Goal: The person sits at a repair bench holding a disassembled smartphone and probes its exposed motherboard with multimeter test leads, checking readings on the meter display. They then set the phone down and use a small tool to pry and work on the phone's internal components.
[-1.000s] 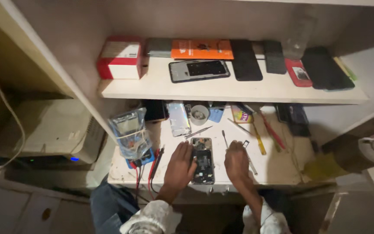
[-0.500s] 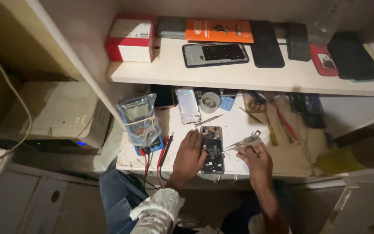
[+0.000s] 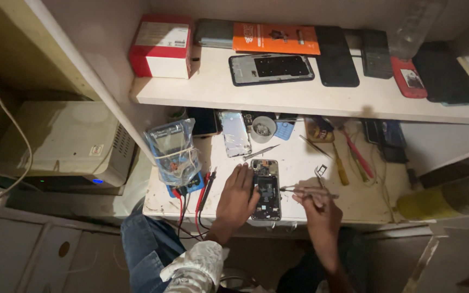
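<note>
Fingers [image 3: 245,174] of the left hand [image 3: 237,202]: spread, not closed round anything, pressed flat along the 9 o'clock edge of the opened phone [image 3: 267,191]. No shift there since a second ago; same hold, same edge.

On the right hand [image 3: 322,216], at 3 o'clock of the phone: pinched shut on a pair of tweezers [image 3: 304,189]. Empty and resting flat on the counter [image 3: 370,198] a second ago; closed on the tweezers half a second ago, with the tips splayed off toward 2 o'clock. Now levelled and aimed toward 9 o'clock, tips just at the phone's right edge, about mid-height. Touching the board or merely beside it: cannot tell at this size.

Phone itself unmoved: back off, insides up, lying near the front edge of the counter between both hands.

Round about, unchanged: bagged multimeter [image 3: 173,157] at 10 o'clock of the phone, red and black probe leads [image 3: 202,196] trailing off the front edge; small metal tray [image 3: 321,171] at 1 o'clock of the tweezers; yellow-handled screwdriver [image 3: 342,171] beyond it; roll of tape [image 3: 262,129] at 12 o'clock; more phones up on the shelf [image 3: 310,100].

By way of judgement: bare-handed steadying over, fine tool work on the open phone begun, left hand kept as the clamp.
</note>
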A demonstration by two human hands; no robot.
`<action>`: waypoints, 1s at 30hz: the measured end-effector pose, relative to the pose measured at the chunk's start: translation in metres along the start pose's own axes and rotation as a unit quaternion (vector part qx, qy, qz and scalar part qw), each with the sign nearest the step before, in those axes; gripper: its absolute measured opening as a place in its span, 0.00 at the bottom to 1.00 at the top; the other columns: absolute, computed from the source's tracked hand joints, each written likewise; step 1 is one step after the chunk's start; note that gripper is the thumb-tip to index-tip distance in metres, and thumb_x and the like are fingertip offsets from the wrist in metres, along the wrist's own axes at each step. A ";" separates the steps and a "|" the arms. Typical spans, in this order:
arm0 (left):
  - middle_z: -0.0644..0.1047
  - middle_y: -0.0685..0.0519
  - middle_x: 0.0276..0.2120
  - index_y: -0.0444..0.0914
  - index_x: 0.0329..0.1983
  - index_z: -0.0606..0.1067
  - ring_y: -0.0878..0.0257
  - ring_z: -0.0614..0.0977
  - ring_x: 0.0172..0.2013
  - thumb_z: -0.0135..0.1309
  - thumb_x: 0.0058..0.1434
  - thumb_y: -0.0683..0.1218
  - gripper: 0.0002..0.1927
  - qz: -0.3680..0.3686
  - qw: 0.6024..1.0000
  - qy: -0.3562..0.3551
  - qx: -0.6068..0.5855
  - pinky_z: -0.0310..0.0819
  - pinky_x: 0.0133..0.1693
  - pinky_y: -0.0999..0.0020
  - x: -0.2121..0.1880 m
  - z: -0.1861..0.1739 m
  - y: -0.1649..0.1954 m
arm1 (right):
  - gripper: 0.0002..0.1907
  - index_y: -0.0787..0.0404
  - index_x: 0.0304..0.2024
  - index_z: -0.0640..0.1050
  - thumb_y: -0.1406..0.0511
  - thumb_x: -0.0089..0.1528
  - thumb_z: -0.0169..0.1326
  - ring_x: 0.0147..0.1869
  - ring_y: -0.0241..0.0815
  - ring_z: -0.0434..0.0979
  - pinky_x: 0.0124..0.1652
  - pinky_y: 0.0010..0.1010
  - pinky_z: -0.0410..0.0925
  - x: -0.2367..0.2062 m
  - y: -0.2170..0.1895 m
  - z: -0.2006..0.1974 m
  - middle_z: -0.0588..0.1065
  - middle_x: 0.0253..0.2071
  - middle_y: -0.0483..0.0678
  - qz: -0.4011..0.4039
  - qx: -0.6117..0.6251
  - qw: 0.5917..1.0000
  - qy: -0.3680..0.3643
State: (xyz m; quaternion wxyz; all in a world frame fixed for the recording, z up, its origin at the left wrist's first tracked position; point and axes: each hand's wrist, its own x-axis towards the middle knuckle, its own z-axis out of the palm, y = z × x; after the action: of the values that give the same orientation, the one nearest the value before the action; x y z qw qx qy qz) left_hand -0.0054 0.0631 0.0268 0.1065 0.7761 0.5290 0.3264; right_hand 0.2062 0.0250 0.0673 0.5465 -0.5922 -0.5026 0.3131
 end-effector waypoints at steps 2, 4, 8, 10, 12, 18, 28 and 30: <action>0.67 0.31 0.65 0.23 0.64 0.67 0.39 0.64 0.68 0.50 0.65 0.48 0.30 -0.009 1.000 -0.006 -0.006 0.55 0.67 0.52 0.000 -0.001 0.001 | 0.04 0.74 0.39 0.78 0.77 0.63 0.55 0.45 0.46 0.84 0.42 0.35 0.79 -0.003 0.000 0.001 0.81 0.43 0.57 -0.023 -0.069 0.997 0.009; 0.67 0.31 0.64 0.23 0.64 0.67 0.38 0.64 0.67 0.50 0.65 0.48 0.30 -0.007 1.000 -0.015 -0.002 0.55 0.67 0.52 0.001 -0.001 0.001 | 0.04 0.76 0.39 0.77 0.78 0.63 0.52 0.46 0.45 0.84 0.46 0.35 0.77 -0.004 0.000 0.001 0.80 0.44 0.56 -0.053 0.012 0.998 -0.019; 0.67 0.30 0.64 0.23 0.65 0.66 0.38 0.64 0.67 0.50 0.65 0.48 0.30 0.002 0.999 -0.022 0.042 0.55 0.67 0.53 0.001 0.000 0.001 | 0.04 0.76 0.40 0.75 0.79 0.64 0.49 0.47 0.42 0.84 0.50 0.32 0.79 -0.007 -0.001 -0.001 0.79 0.44 0.54 -0.039 0.101 0.992 -0.067; 0.68 0.31 0.64 0.24 0.64 0.67 0.39 0.65 0.68 0.50 0.65 0.48 0.29 0.002 0.999 -0.009 0.033 0.56 0.68 0.53 0.001 0.001 0.000 | 0.05 0.76 0.40 0.76 0.79 0.64 0.50 0.47 0.43 0.84 0.50 0.32 0.79 -0.006 -0.001 -0.001 0.80 0.43 0.54 -0.044 0.081 0.993 -0.067; 0.68 0.32 0.64 0.24 0.64 0.67 0.39 0.65 0.68 0.49 0.65 0.48 0.29 0.000 1.000 -0.007 0.023 0.56 0.68 0.53 0.000 0.001 0.000 | 0.06 0.76 0.40 0.77 0.79 0.64 0.50 0.46 0.43 0.85 0.49 0.32 0.79 -0.005 -0.002 -0.001 0.81 0.41 0.54 -0.027 0.063 0.995 -0.067; 0.68 0.31 0.65 0.24 0.65 0.67 0.39 0.65 0.67 0.49 0.65 0.48 0.30 -0.001 1.000 -0.006 0.020 0.55 0.67 0.53 0.002 0.000 0.001 | 0.05 0.70 0.38 0.80 0.76 0.61 0.54 0.43 0.38 0.86 0.45 0.27 0.78 0.008 -0.015 -0.005 0.84 0.37 0.50 -0.022 -0.057 0.994 -0.087; 0.67 0.31 0.65 0.23 0.65 0.66 0.39 0.64 0.67 0.49 0.66 0.48 0.30 0.006 0.999 -0.016 0.031 0.55 0.67 0.52 0.001 0.000 0.001 | 0.05 0.67 0.36 0.79 0.70 0.60 0.59 0.37 0.39 0.85 0.39 0.29 0.78 0.045 -0.018 -0.005 0.83 0.33 0.49 -0.017 -0.177 0.958 -0.224; 0.66 0.32 0.66 0.24 0.66 0.65 0.39 0.64 0.68 0.48 0.66 0.49 0.30 0.007 0.999 -0.019 0.045 0.55 0.67 0.52 0.001 0.001 0.000 | 0.04 0.69 0.38 0.78 0.71 0.62 0.56 0.41 0.42 0.86 0.43 0.32 0.79 0.056 -0.013 -0.011 0.82 0.36 0.52 0.027 -0.098 0.964 -0.246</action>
State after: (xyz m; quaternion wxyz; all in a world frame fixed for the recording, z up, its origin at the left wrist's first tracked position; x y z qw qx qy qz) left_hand -0.0048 0.0640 0.0266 0.0790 0.7897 0.5356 0.2885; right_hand 0.2297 0.0729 0.0917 0.3366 -0.5607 -0.6340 0.4128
